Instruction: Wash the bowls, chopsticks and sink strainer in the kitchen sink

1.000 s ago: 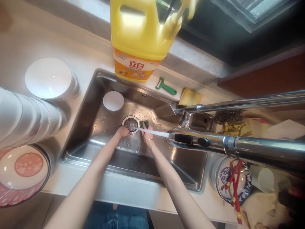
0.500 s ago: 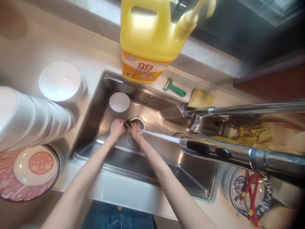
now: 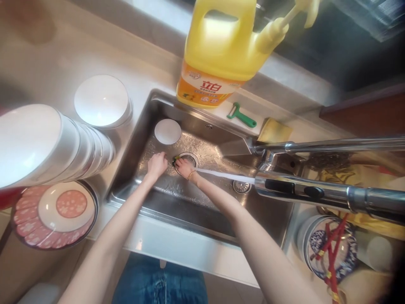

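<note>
My right hand (image 3: 185, 166) is low in the sink (image 3: 202, 198), over the near drain (image 3: 191, 157), with its fingers closed on a small dark green and yellow scrub sponge (image 3: 176, 160). Water from the faucet head (image 3: 284, 188) streams towards this hand's wrist. To its left, my left hand (image 3: 157, 164) is apart from the sponge, its fingers curled in; whether anything is inside them is hidden. Just beyond the hands, a round white dish (image 3: 168, 131) lies on the sink floor.
White bowls (image 3: 85, 139) stand stacked left of the sink, near another white stack (image 3: 101, 99) and pink patterned dishes (image 3: 60, 215). Behind are a yellow detergent jug (image 3: 218, 55), a green peeler (image 3: 243, 116) and a yellow cloth (image 3: 274, 131). Blue patterned bowls (image 3: 311, 240) sit at right.
My hands have come apart: both were at the dark green sponge, and now only my right hand has it. The whole view has shifted, with things appearing further right.
</note>
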A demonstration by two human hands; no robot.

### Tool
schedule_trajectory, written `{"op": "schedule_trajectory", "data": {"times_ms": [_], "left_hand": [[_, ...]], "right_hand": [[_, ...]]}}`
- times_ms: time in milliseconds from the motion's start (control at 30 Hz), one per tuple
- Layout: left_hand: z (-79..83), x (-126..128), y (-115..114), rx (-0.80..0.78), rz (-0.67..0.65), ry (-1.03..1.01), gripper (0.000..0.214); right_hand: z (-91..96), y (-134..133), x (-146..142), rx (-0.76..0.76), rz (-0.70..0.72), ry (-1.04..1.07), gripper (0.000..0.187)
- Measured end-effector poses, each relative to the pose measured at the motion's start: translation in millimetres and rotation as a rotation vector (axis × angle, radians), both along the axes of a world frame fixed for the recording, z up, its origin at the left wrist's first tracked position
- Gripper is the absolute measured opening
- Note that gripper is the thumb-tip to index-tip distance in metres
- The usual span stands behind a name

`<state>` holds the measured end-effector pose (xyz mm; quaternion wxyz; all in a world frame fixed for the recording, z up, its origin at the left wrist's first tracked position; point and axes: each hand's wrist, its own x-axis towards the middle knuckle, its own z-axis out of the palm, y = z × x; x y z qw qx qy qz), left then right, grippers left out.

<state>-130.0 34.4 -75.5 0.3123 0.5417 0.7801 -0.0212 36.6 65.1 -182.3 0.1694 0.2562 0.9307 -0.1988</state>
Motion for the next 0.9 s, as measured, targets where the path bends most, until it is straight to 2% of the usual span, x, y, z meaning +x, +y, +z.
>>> {"op": "schedule_trajectory", "data": {"times_ms": [67,100,233,333,433,533,600,700,800,900], "left_hand": [[1.0,3,-1,0.003,-0.025,-0.002,0.042],[0.9,3,-2,0.0,-0.036,0.0,0.043],[-3.6,2,-5,-0.015,-0.056,0.01,0.043],[-10.8,-2,-9,-0.021,-0.052,-0.002,0.044],[-21.1,0,-13,-0.023,-0.182,-0.018,0.044],[-36.1,12,-14,0.049,-0.411,-0.059,0.047],[-48.3,23,-11,0.078,-0.454,-0.104,0.051],[-65.0,36,-7,0.052,-0.369,-0.144,0.058],[-71.9,41,-7,0.043,-0.303,-0.167,0.065],[-66.4,38,-8,0.043,-0.292,-0.171,0.062]], "right_hand": [[0.0,5,-1,-0.002,0.064,-0.003,0.036],[-0.8,10,-1,0.007,0.047,-0.009,0.036],[-7.3,35,13,0.083,-0.18,-0.026,0.038],[-12.3,45,41,0.093,-0.319,-0.07,0.043],[-14.7,32,83,0.103,-0.491,-0.134,0.043],[-14.2,-4,125,0.073,-0.576,-0.155,0.044],[-12.4,-35,144,0.048,-0.545,-0.141,0.046],[-8.9,-75,147,-0.028,-0.393,-0.146,0.046],[-7.8,-98,122,-0.098,-0.252,-0.085,0.044],[-10.1,-105,78,-0.119,-0.177,0.007,0.042]]}}
